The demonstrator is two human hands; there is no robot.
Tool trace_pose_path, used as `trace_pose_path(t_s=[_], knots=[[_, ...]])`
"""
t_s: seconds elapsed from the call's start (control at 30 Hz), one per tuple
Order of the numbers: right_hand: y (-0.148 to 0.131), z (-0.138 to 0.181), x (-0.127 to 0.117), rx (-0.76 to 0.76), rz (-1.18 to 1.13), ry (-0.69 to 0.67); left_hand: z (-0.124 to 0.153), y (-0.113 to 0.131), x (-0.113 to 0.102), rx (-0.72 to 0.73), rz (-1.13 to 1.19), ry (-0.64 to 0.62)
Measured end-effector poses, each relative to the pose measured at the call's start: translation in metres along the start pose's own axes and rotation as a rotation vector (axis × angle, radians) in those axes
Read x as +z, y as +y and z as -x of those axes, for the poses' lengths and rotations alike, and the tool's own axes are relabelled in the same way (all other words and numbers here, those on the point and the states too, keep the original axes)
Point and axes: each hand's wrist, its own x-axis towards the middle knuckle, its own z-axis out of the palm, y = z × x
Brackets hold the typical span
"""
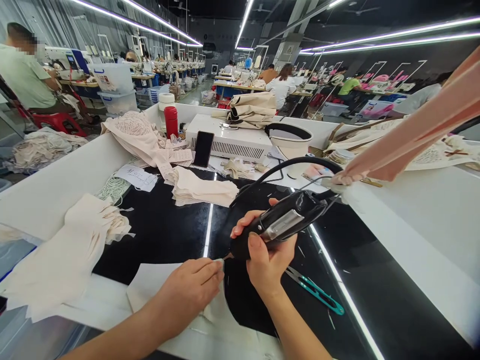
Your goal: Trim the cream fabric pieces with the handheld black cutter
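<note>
Fingers of the right hand [272,260] are wrapping around a black handheld tool [281,222] above the black-topped bench [157,230], its nose pointing toward the left hand [191,290], whose fingers are lying together, clamping the edge of a pale sheet [150,280]. Teal snips [322,296] are resting right of the tool; stacked cream pieces [204,187] are lying beyond.

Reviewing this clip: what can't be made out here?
Head view:
Palm of the right hand: mostly hidden by the black tool.
Thumb of the left hand: hidden by its fingers.
Pale cloth: partly covered by the left hand.
Peach strip: cut off by the right edge.
Writing on the white paper: too small.
</note>
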Motion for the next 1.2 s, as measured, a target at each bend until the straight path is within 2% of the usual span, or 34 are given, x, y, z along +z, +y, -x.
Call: trace_pose_path(t_s=[0.23,0.43,0.67,1.0,1.2], knots=[[0.0,-0.001,0.0,-0.008,0.007,-0.003,-0.001,0.001,-0.006,0.002,-0.004,-0.024],[0.001,-0.001,0.0,-0.014,0.001,0.005,0.005,0.0,0.0,-0.015,0.019,-0.08],[-0.004,-0.006,0.001,-0.009,0.001,0.057,0.005,0.0,0.002,-0.021,0.037,-0.015],[-0.001,-0.001,0.001,0.023,0.023,0.03,0.008,0.0,0.01,-0.015,0.007,-0.047],[-0.001,0.0,0.002,0.031,0.051,0.04,0.005,0.001,0.003,0.0,-0.007,-0.019]])
